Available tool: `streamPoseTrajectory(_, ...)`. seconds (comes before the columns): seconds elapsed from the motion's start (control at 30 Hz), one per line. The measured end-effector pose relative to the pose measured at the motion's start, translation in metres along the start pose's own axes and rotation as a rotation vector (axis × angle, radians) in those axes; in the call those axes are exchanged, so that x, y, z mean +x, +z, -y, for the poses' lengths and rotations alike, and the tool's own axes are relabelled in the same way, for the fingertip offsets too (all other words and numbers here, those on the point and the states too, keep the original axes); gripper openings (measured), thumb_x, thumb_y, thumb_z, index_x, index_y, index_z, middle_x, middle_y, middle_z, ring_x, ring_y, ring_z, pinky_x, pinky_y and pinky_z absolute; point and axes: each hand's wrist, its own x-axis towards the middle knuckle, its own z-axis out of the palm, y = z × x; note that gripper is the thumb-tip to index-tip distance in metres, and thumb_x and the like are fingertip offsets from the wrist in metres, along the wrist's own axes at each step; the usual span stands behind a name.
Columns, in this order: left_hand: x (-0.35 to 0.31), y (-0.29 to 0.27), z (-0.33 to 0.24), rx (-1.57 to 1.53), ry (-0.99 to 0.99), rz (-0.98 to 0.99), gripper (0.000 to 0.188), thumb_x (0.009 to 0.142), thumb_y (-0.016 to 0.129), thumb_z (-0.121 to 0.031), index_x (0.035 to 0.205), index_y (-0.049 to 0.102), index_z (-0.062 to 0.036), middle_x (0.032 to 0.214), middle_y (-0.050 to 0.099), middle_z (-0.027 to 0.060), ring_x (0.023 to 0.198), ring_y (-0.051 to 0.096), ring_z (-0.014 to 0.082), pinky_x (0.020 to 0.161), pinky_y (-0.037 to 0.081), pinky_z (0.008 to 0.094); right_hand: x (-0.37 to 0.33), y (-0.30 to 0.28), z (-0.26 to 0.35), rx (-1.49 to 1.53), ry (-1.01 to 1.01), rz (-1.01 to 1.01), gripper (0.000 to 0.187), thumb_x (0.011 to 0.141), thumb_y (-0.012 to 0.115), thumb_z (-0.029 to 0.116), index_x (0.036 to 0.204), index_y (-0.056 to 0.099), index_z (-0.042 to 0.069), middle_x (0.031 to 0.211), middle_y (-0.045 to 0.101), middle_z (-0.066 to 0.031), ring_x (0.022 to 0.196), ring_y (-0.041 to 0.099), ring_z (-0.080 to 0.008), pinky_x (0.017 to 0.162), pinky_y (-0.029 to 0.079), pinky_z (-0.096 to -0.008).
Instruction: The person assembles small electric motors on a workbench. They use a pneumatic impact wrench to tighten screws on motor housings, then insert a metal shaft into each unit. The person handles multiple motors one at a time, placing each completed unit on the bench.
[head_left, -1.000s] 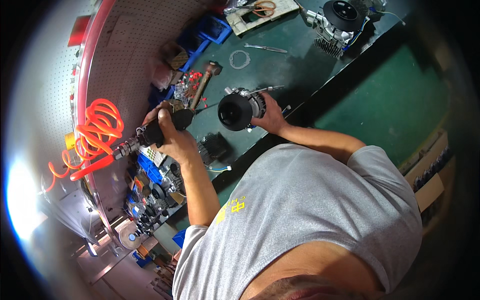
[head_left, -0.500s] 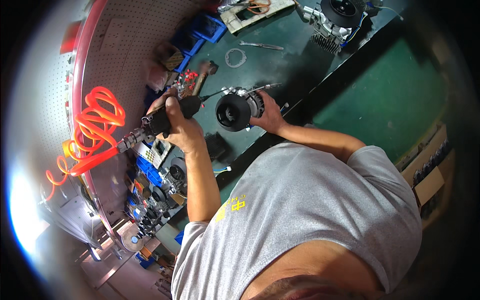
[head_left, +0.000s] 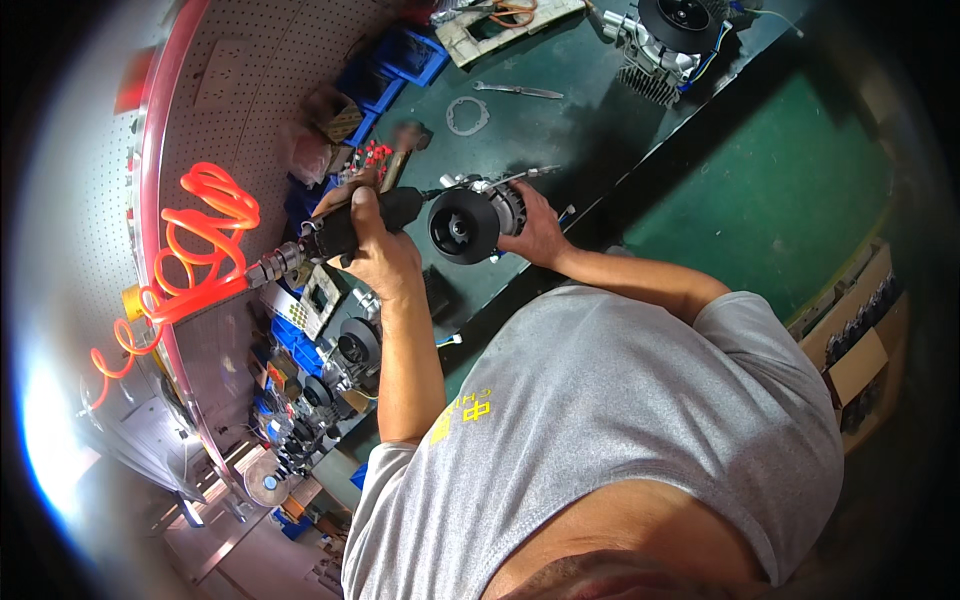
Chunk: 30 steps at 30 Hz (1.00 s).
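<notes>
Some yellow shirt lettering (head_left: 477,411); left hand (head_left: 380,250) gripping driver (head_left: 402,209), right hand (head_left: 539,230) holding fan unit (head_left: 468,222).

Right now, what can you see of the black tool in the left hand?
The black tool has a thick dark body, plastic or rubber by its look, with a silver metal fitting at its rear. An orange-red hose joins there, straight at first, then coiled. The left hand wraps the body. It lies slanted, nose toward the picture's upper right, a thin bit pointing at the fan unit; whether the tip touches, I can't tell.
</notes>
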Motion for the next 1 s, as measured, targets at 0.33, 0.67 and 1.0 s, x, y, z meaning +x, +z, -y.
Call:
streamPoseTrajectory(0.33, -0.001, 0.006, -0.003, -0.052, -0.020, 0.037, 0.016, 0.089, 0.066, -0.002, 0.105, 0.061, -0.0025, 0.103, 0.071, 0.0165, 0.101, 0.069, 0.0282, 0.099, 0.054, 0.0443, -0.001, -0.002, 0.001, -0.004, 0.010, 0.021, 0.107, 0.067, 0.087, 0.051, 0.147, 0.041, -0.001, 0.147, 0.049, -0.0232, 0.139, 0.045, -0.0409, 0.116, 0.034, -0.0506)
streamPoseTrajectory(0.67, 0.004, 0.012, -0.008, 0.060, -0.040, 0.244, 0.017, 0.090, 0.067, -0.001, 0.105, 0.060, -0.0013, 0.102, 0.070, 0.0161, 0.101, 0.069, 0.0264, 0.098, 0.055, 0.0424, 0.000, 0.000, -0.002, -0.005, -0.022, -0.002, 0.106, 0.067, 0.087, 0.049, 0.147, 0.041, -0.001, 0.146, 0.049, -0.0239, 0.138, 0.046, -0.0411, 0.116, 0.035, -0.0509)
streamPoseTrajectory(1.0, 0.008, 0.017, 0.001, 0.128, -0.065, 0.204, 0.011, 0.090, 0.065, 0.000, 0.099, 0.059, -0.0020, 0.093, 0.069, 0.0124, 0.096, 0.070, 0.0257, 0.095, 0.055, 0.0438, 0.000, 0.000, -0.006, 0.000, -0.059, -0.001, 0.103, 0.065, 0.087, 0.043, 0.147, 0.041, 0.000, 0.141, 0.051, -0.0238, 0.135, 0.047, -0.0426, 0.114, 0.036, -0.0517)
